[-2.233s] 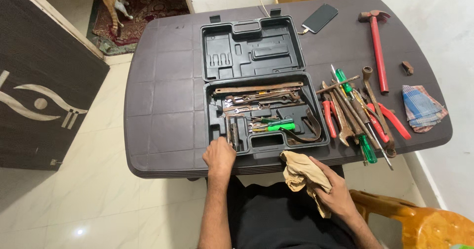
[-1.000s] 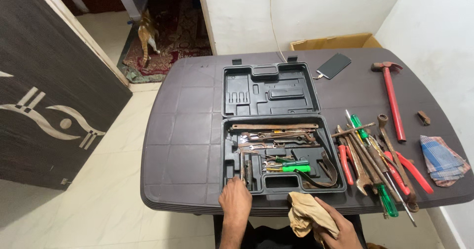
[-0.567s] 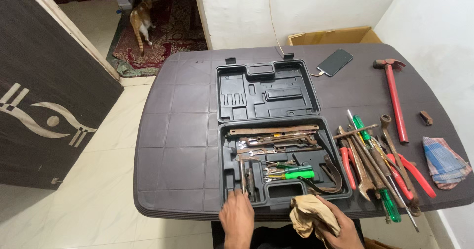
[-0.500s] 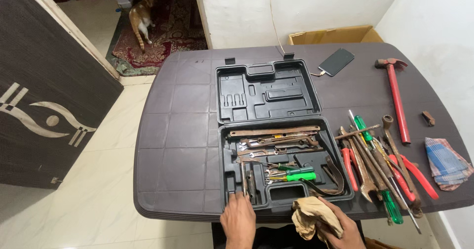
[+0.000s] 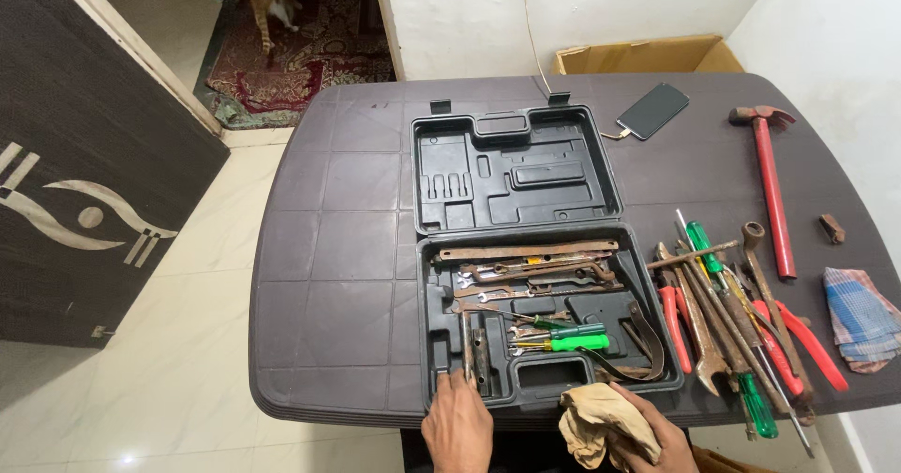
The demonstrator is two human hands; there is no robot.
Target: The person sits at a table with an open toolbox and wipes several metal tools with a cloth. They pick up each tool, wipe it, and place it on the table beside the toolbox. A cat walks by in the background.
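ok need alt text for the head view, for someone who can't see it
A person's left hand touches the near edge of an open black tool case filled with rusty tools, while the right hand grips a tan rag. The case sits on a dark table, with loose tools and a red hammer beside it.

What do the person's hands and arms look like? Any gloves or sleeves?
No gloves, rings or watch show. The left hand and the right hand are both bare, and only a short bare stretch of wrist shows before the picture ends, so no sleeve is in view.
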